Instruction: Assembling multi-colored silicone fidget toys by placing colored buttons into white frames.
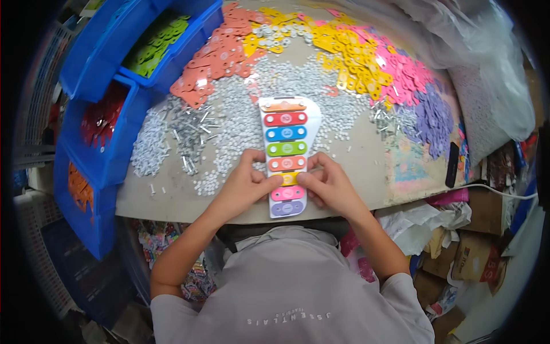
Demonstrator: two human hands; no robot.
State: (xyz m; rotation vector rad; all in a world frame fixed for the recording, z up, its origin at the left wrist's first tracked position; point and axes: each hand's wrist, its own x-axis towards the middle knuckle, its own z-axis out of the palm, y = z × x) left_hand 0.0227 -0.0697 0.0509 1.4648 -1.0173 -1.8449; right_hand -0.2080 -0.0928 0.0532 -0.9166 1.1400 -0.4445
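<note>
Containers, left of frame: green bin [189, 48], blue, holding green plates [157, 49], is standing at upper left; red bin [133, 129], blue, is holding red plates [102, 123]; orange bin [103, 221], blue, is holding orange plates [80, 186] below it. Container, upper right: clear bag [441, 31] is bulging with small pale pieces [484, 106].

Xylophone [286, 148], one, eight coloured bars on a white base: lying at centre of frame over the counter [361, 178], its long axis running nearly upright. Its wider end is pointing to the upper edge, its narrower end to the lower edge; the bars are lying crosswise.

Hands, two: left hand [247, 184] and right hand [330, 182] are gripping opposite long edges, thumbs resting on the yellow bar [289, 179], tips apart.

Loose, above the xylophone: white caps [240, 129] are spreading across the counter; salmon plates [215, 54] are heaping left, yellow plates [358, 60] right.
</note>
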